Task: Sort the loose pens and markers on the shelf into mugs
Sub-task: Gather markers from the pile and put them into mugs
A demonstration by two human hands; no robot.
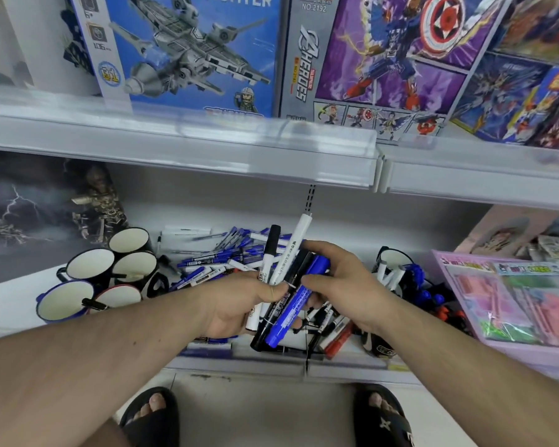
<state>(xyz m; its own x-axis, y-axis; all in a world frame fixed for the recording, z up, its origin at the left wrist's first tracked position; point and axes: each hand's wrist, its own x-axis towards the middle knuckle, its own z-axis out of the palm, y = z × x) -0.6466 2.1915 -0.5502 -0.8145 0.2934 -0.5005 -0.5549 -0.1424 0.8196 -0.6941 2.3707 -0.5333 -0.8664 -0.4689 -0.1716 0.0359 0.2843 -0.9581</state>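
Note:
My left hand (236, 304) grips a bundle of markers (279, 269), white-bodied with black caps, held upright above the shelf. My right hand (339, 282) holds a blue marker (296, 301) and a black one pressed against that bundle. Behind both hands a pile of loose blue and white pens (213, 256) lies on the lower shelf. More markers, some red (336, 340), lie under my right hand. A group of mugs (110, 272) stands at the left; one blue-rimmed mug (62, 301) has a black marker at its rim. A mug (391, 269) at the right holds white markers.
The upper shelf edge (207, 146) juts out above the pens, with toy boxes (191, 50) on it. A pink and purple toy package (513, 285) lies at the right. A dark picture box (39, 208) stands behind the mugs. My feet in black sandals are on the floor below.

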